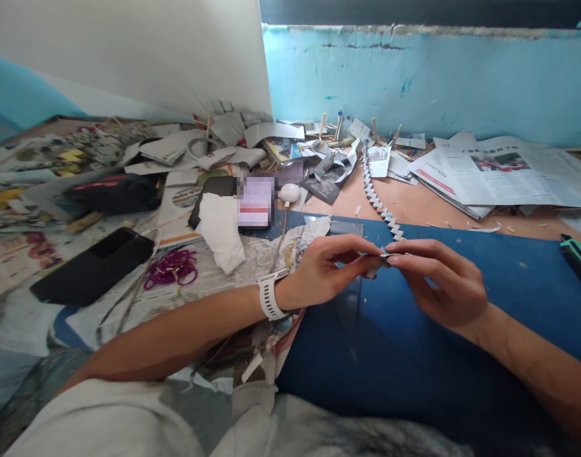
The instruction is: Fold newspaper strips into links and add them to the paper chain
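A zigzag chain of folded paper [376, 202] runs from the back of the table down toward my fingers. My left hand [321, 270], with a white band at the wrist, pinches the near end of this chain between thumb and fingertips. From the other side, my right hand [445, 279] closes its fingertips on a small folded paper piece at that same end. Both hands meet just above the blue mat [347, 362]. Fingertips hide most of the piece, so the exact fold there cannot be made out.
Newspapers [509, 168] lie at the back right. A green-and-black cutter [578, 260] rests at the right edge. On the left are a black power bank or phone [97, 263], purple string [171, 270], white tissue [221, 231], a lit phone [256, 202] and paper strips [273, 131].
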{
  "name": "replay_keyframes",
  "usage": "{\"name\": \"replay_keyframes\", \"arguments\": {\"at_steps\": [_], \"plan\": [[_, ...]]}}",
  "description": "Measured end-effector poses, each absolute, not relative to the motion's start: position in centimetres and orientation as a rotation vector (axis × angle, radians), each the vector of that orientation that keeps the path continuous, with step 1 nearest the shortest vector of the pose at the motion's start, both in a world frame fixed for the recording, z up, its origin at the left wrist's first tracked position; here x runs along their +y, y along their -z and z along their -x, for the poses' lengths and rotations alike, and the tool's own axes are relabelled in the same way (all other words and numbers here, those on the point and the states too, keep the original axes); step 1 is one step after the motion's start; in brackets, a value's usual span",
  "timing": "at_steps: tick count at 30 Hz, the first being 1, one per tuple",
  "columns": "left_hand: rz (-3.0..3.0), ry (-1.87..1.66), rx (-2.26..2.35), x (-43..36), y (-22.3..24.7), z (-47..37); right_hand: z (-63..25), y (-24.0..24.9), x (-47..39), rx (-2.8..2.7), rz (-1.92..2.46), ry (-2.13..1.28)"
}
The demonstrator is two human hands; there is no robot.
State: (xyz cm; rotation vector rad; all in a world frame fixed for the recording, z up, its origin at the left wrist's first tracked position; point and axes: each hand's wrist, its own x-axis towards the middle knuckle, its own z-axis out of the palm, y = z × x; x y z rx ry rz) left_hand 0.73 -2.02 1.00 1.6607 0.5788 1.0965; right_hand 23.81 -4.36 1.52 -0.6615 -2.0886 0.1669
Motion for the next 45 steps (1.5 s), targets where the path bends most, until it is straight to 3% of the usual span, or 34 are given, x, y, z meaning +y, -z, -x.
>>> {"name": "replay_keyframes", "arguments": {"at_steps": [4,11,18,26,30,38,45], "plan": [[-1.805,-1.174,0.542,-2.0,-1.1,-0.5,-23.5,-1.9,-4.8,-2.042,0.706,-0.137],[-1.817,-1.151,0.599,-1.9,-1.4,-0.6,-23.3,-2.4,-5.4,-1.910,0.916,-0.594],[-1.298,-0.987,0.692,-1.8,-1.2,-1.4,-23.0,-2.5,-5.3,-1.625,1.013,-0.992],[-1.148,-1.033,0.644,-1.7,-1.0,-1.7,-23.1,-2.0,-4.2,-1.299,1.090,-1.401],[-1.162,-1.058,0.616,-1.8,-1.1,-1.8,-22.9,-1.9,-4.2,-1.311,1.089,-1.390],[-1.307,-1.055,0.651,-2.0,-0.8,-1.4,-22.5,-2.0,-5.2,-1.575,0.994,-1.040],[-1.358,-1.018,0.671,-1.7,-0.8,-1.1,-22.6,-1.8,-4.7,-1.516,0.984,-1.182]]}}
